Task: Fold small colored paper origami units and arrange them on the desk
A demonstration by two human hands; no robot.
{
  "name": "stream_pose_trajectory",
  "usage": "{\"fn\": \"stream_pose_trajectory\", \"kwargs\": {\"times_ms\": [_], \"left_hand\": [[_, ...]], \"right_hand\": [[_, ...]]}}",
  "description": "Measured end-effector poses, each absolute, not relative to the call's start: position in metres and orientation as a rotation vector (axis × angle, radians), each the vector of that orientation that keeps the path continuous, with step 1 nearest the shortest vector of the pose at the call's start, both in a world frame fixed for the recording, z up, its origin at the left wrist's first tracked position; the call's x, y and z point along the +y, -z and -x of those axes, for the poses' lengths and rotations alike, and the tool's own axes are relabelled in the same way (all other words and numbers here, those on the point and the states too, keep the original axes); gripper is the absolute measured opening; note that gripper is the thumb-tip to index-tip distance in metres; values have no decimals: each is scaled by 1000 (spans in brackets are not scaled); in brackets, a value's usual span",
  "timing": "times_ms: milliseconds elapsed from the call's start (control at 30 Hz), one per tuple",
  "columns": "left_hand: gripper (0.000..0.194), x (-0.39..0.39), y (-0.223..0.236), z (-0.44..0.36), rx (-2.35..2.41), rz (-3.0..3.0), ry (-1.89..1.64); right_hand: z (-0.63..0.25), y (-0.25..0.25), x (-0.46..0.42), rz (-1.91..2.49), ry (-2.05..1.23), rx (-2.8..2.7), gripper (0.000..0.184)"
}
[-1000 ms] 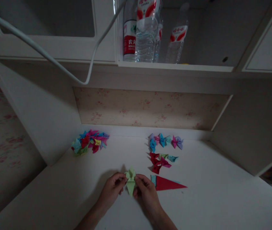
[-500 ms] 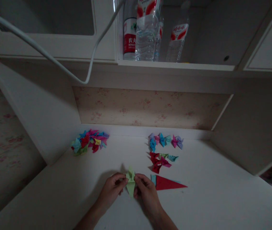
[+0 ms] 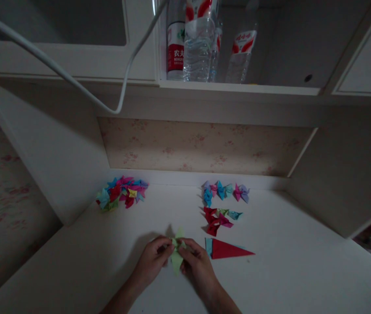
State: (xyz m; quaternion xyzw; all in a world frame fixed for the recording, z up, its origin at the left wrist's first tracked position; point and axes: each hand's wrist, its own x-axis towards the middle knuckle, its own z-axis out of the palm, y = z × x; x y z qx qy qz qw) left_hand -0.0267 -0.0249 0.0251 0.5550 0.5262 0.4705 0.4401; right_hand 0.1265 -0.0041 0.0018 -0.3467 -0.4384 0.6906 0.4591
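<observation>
Between my two hands is a light green origami paper piece [image 3: 176, 261], with pointed flaps sticking up and down. My left hand [image 3: 152, 258] pinches its left side between thumb and fingers. On the other side, my right hand [image 3: 197, 260] grips it, the thumb pressed onto the middle of the paper. The fingertips cover part of the folds. Just right of my right hand lie a red folded paper triangle [image 3: 229, 249] and a light blue folded paper [image 3: 208, 247] partly beneath it.
A heap of colourful folded paper pieces [image 3: 121, 192] sits at the desk's back left. More folded pieces [image 3: 220, 220] lie in rows at the back right. Overhead, a shelf holds several plastic bottles [image 3: 198, 52], and a white cable [image 3: 84, 89] hangs in front.
My right thumb has moved left onto the middle of the green paper. The paper has tilted slightly, its lower point shifting left and down.
</observation>
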Motion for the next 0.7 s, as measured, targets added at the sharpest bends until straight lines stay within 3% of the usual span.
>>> {"fn": "stream_pose_trajectory", "kwargs": {"times_ms": [700], "left_hand": [[31, -25, -21, 27, 1356, -1437, -1131]], "right_hand": [[-129, -3, -2, 816, -1546, -1219, 16]]}}
